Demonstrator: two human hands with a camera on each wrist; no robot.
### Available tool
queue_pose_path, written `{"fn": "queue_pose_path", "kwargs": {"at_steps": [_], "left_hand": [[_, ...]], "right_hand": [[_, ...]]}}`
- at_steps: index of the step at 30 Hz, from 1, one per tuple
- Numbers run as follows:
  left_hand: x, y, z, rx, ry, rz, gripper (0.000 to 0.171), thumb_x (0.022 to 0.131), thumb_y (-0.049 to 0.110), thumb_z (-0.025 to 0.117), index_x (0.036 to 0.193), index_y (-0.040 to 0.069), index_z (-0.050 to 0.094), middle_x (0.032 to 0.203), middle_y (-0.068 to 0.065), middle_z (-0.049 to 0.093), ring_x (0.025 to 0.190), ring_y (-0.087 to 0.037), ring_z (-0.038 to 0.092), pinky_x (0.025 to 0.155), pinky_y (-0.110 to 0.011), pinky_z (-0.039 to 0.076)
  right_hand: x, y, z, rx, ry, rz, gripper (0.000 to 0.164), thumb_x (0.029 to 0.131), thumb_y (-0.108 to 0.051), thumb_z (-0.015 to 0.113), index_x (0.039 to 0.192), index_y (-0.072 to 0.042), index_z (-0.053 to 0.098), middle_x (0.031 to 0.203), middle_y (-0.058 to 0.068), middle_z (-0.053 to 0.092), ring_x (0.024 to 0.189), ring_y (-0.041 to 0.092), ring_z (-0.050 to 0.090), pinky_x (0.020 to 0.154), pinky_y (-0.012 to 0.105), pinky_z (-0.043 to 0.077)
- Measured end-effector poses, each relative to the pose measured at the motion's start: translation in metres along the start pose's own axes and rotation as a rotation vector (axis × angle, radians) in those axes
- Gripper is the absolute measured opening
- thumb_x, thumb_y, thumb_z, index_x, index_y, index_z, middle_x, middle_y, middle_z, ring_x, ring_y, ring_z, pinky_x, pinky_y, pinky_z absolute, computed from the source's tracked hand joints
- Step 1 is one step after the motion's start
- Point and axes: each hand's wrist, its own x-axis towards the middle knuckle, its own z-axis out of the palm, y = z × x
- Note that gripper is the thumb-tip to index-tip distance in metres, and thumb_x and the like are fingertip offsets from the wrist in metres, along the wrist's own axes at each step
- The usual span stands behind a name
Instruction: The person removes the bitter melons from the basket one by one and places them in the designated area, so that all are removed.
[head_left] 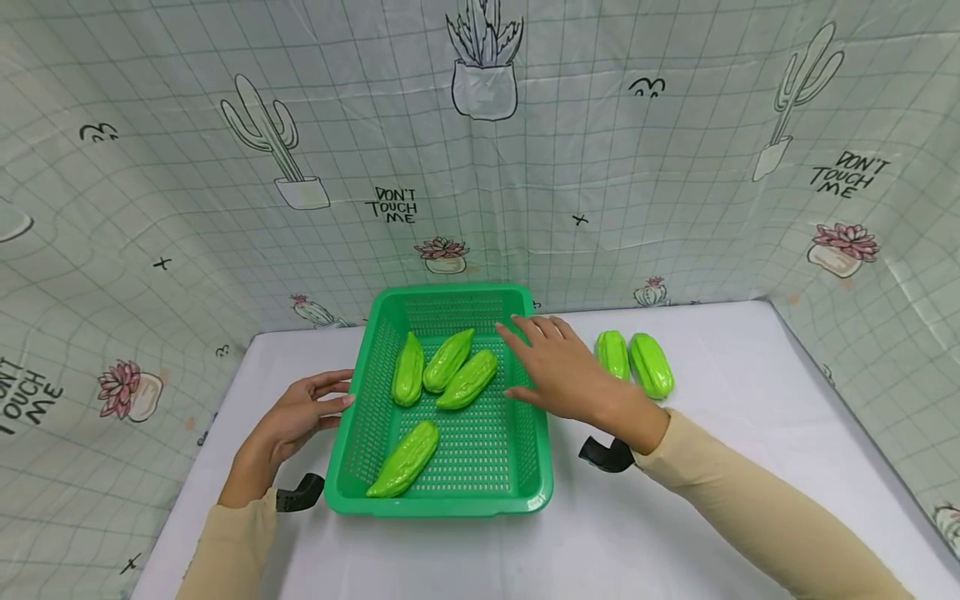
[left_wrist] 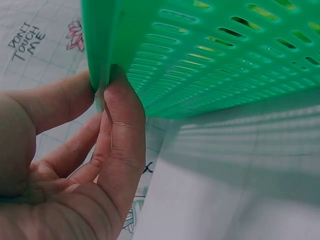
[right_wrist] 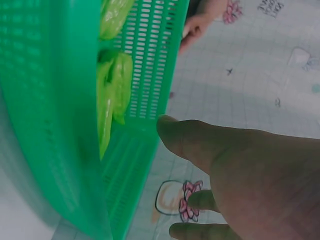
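A green perforated plastic basket (head_left: 442, 505) stands on the table, holding several light-green bitter melons (head_left: 467, 381) on its floor. My left hand (head_left: 300, 414) pinches the basket's left rim; the left wrist view has the thumb on one side of the rim (left_wrist: 100, 40) and the index finger on the other. Over the basket's right edge hovers my right hand (head_left: 566, 371), fingers extended and spread, with nothing in it. Inside, three melons lie together toward the back, and one melon (head_left: 405, 460) lies apart at the front left.
Two more bitter melons (head_left: 651, 365) lie side by side on the white table (head_left: 735, 400), right of the basket and beyond my right forearm. A patterned cloth (head_left: 570, 167) rises as a wall behind and at both sides. Black wrist mounts (head_left: 606, 455) sit below each wrist.
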Motion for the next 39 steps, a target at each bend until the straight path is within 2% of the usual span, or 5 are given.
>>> {"fn": "queue_pose_path", "kwargs": {"at_steps": [13, 22, 30, 39], "left_hand": [[-0.001, 0.000, 0.000, -0.012, -0.009, -0.001, 0.062, 0.109, 0.005, 0.059, 0.162, -0.008, 0.031, 0.153, -0.030, 0.042, 0.095, -0.004, 0.065, 0.083, -0.024, 0.057], [0.000, 0.001, 0.000, -0.030, -0.016, -0.002, 0.062, 0.109, 0.005, 0.059, 0.162, -0.008, 0.030, 0.153, -0.030, 0.042, 0.095, -0.004, 0.066, 0.084, -0.024, 0.058], [0.000, 0.001, -0.001, -0.039, -0.016, -0.008, 0.062, 0.109, 0.004, 0.059, 0.162, -0.008, 0.030, 0.152, -0.029, 0.042, 0.095, -0.004, 0.066, 0.084, -0.024, 0.058], [0.000, 0.000, 0.000, -0.028, -0.004, -0.013, 0.062, 0.108, 0.005, 0.060, 0.162, -0.007, 0.031, 0.153, -0.029, 0.043, 0.095, -0.004, 0.066, 0.083, -0.024, 0.058]], "right_hand": [[0.021, -0.017, 0.002, 0.039, -0.064, 0.033, 0.089, 0.094, -0.048, 0.081, 0.160, -0.001, 0.043, 0.160, 0.026, 0.044, 0.146, 0.045, 0.043, 0.121, 0.062, 0.032], [0.035, -0.025, 0.013, 0.043, -0.107, 0.061, 0.090, 0.094, -0.050, 0.079, 0.160, 0.001, 0.042, 0.160, 0.029, 0.043, 0.147, 0.047, 0.042, 0.122, 0.063, 0.032], [0.045, -0.035, 0.016, 0.075, -0.168, 0.093, 0.091, 0.095, -0.051, 0.078, 0.160, 0.001, 0.041, 0.161, 0.030, 0.040, 0.148, 0.048, 0.040, 0.123, 0.063, 0.030], [0.056, -0.045, 0.020, 0.039, -0.252, 0.154, 0.095, 0.096, -0.059, 0.072, 0.163, -0.002, 0.037, 0.163, 0.029, 0.037, 0.151, 0.047, 0.037, 0.123, 0.060, 0.031]]}}
